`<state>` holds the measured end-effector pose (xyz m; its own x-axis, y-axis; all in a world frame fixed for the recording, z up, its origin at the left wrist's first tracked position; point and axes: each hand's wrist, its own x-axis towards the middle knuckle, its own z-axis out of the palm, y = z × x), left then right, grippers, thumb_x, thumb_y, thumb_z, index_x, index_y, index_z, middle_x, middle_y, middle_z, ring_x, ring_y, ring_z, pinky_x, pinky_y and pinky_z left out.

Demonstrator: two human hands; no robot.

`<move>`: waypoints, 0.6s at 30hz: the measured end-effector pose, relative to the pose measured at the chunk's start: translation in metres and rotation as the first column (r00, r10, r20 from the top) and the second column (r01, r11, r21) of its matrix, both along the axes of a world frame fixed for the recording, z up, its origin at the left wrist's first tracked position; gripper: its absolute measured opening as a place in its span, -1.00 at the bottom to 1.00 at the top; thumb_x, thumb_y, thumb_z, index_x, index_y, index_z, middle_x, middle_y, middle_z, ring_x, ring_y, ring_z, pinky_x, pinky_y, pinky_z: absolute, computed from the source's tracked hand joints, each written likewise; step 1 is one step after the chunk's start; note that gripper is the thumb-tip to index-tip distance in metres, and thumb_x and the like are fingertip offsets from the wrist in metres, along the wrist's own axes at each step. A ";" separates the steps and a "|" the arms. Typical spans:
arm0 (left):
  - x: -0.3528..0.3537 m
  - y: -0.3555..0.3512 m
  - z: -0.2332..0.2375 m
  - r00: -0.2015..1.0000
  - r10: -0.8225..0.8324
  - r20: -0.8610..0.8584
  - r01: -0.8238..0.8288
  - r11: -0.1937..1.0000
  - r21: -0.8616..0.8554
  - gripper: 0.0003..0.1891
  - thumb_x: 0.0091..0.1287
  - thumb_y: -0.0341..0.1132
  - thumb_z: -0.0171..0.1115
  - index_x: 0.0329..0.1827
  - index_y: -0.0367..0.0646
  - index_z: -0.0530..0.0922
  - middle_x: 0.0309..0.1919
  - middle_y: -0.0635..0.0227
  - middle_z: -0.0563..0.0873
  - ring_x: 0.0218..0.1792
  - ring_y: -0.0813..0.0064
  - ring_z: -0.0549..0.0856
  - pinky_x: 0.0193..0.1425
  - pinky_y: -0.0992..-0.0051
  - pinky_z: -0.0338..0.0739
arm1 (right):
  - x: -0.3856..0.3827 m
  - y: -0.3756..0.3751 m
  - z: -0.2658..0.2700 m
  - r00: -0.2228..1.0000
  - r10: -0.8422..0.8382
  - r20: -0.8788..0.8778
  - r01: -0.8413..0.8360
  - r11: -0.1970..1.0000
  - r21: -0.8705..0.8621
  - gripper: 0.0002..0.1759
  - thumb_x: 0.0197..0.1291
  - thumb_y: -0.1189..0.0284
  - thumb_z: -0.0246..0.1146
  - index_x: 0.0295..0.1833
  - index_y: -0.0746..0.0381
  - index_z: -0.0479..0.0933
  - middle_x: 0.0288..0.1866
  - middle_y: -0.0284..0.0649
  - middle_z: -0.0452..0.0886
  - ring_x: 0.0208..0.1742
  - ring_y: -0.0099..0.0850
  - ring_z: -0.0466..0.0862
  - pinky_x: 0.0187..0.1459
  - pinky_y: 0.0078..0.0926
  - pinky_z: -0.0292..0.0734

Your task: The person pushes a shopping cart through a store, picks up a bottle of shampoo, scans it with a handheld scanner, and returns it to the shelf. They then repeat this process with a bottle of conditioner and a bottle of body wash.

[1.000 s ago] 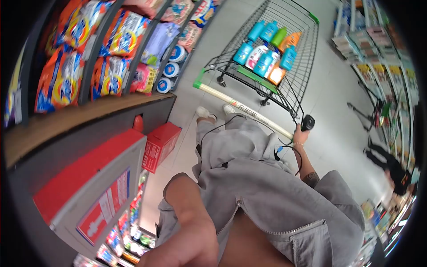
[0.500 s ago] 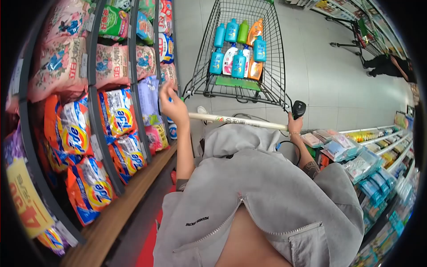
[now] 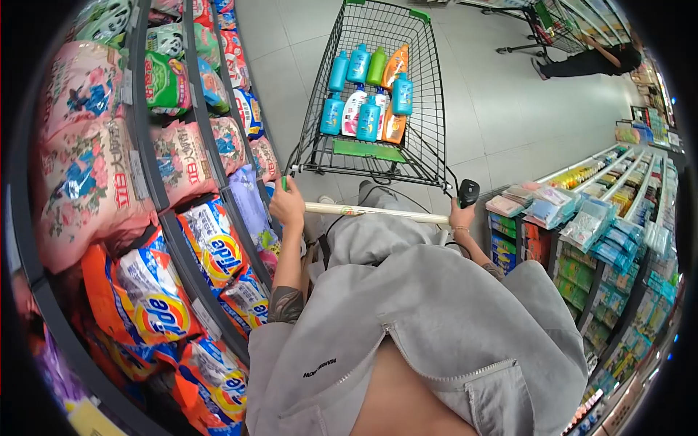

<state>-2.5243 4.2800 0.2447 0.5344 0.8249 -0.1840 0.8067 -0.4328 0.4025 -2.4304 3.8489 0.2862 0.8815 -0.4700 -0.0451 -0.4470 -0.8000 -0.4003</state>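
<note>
My left hand (image 3: 289, 203) is closed round the left end of the cart's white push handle (image 3: 378, 212), beside a green end piece. At the other end, my right hand (image 3: 461, 216) grips the handle just below a black device (image 3: 468, 192) fixed there. In front of me stands the wire shopping cart (image 3: 425, 142). Inside lie several bottles: blue ones (image 3: 368, 118), a green one (image 3: 376, 67), orange ones (image 3: 395, 67) and white ones with pink labels (image 3: 353, 111).
Shelves on my left hold orange Tide bags (image 3: 156, 305) and pink flowered bags (image 3: 87, 182). Packets (image 3: 556, 207) fill a display on my right. Farther ahead on the right, a person in dark clothes (image 3: 592, 64) stands by another cart (image 3: 547, 25). Grey floor tiles (image 3: 472, 80) run ahead.
My left hand has come down from its raised position beside the shelf and closed on the handle. The view has shifted, with the cart now further left. My right hand stays on the handle.
</note>
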 end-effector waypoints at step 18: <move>0.187 0.079 -0.022 0.890 -0.439 -0.126 0.444 0.896 0.019 -0.65 0.36 -0.13 -0.04 -0.17 -0.31 0.45 -0.47 -0.13 0.65 -0.40 -0.10 0.67 -0.29 0.05 0.55 | 0.115 0.054 -0.019 0.991 0.020 0.131 -0.025 0.999 0.040 -0.64 -0.04 0.34 0.35 -0.17 0.31 0.48 -0.29 0.02 0.61 -0.24 0.02 0.60 -0.14 -0.18 0.48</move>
<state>-2.3371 4.3590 0.2229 0.8226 0.5180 -0.2346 0.5678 -0.7707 0.2892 -2.3155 3.9029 0.2671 0.8915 -0.4500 0.0522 -0.3705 -0.7905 -0.4876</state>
